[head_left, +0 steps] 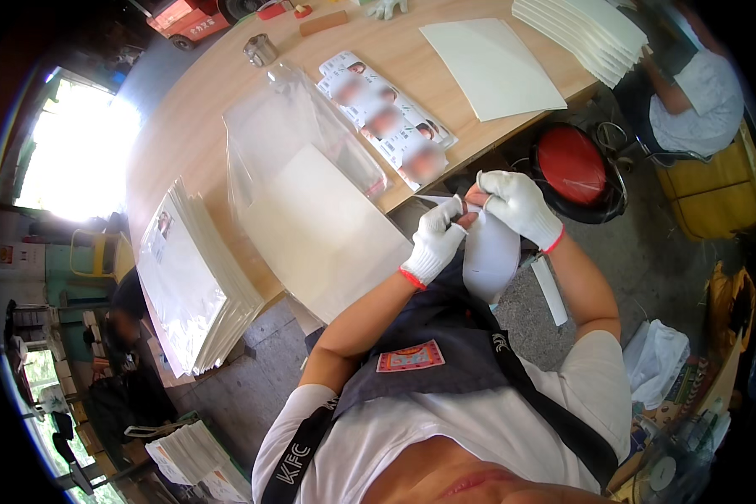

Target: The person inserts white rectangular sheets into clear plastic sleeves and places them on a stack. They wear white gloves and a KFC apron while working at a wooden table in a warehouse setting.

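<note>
Both of my hands wear white knit gloves with red cuffs and bare fingertips. My left hand (435, 244) and my right hand (519, 208) meet just off the table edge, closed in a pinch at the top of a curled white paper strip (490, 262). The strip hangs down in front of my apron; what the fingertips pinch exactly is partly hidden. Nearest my left hand is a cream board (323, 227), lying partly on clear plastic bags (281, 126). Beyond my hands, printed cards with portraits (386, 118) lie in an overlapping row.
A stack of plastic-wrapped boards (189, 286) leans at the table's left edge. White boards (493, 69) and a fanned stack (581, 34) lie at the far right, near a seated person (693, 105). A red stool (573, 165) stands beside the table; a metal cup (260, 50) sits far left.
</note>
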`<action>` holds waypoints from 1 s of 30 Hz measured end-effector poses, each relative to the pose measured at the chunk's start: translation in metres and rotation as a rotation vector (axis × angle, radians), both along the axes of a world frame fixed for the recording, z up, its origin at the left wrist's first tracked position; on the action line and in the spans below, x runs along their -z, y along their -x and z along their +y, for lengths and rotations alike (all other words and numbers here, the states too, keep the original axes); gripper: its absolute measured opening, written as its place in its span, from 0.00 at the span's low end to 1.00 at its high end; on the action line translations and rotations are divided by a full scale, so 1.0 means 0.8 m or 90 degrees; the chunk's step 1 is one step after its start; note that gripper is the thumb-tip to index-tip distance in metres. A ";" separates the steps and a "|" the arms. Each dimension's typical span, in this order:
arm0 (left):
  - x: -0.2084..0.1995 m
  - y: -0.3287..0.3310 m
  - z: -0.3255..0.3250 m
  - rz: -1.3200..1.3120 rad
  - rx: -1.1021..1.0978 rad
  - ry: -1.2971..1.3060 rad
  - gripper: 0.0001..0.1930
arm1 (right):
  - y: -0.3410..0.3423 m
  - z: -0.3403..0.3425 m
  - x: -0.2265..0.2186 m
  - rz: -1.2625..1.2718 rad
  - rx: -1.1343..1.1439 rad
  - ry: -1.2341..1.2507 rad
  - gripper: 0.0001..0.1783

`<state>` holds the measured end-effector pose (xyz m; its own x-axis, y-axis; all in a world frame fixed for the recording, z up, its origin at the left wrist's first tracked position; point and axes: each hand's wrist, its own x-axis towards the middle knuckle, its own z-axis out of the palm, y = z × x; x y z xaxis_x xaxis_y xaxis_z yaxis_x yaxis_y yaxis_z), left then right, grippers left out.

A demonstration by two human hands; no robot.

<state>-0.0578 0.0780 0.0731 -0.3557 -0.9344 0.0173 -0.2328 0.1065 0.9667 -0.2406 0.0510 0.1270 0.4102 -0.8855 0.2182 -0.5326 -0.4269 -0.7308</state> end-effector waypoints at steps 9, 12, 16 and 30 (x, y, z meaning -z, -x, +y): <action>0.093 0.001 -0.002 0.102 -0.004 -0.297 0.05 | 0.191 -0.112 0.040 0.145 0.397 -0.023 0.11; 0.096 -0.011 -0.008 -0.010 0.019 -0.297 0.10 | 0.185 -0.130 -0.014 0.331 0.478 0.258 0.18; 0.098 -0.039 0.007 0.074 -0.020 -0.205 0.23 | 0.050 -0.126 -0.032 0.006 0.251 0.106 0.19; 0.054 -0.267 0.029 0.082 -0.560 0.122 0.15 | -0.304 -0.220 0.144 0.017 -0.319 0.204 0.17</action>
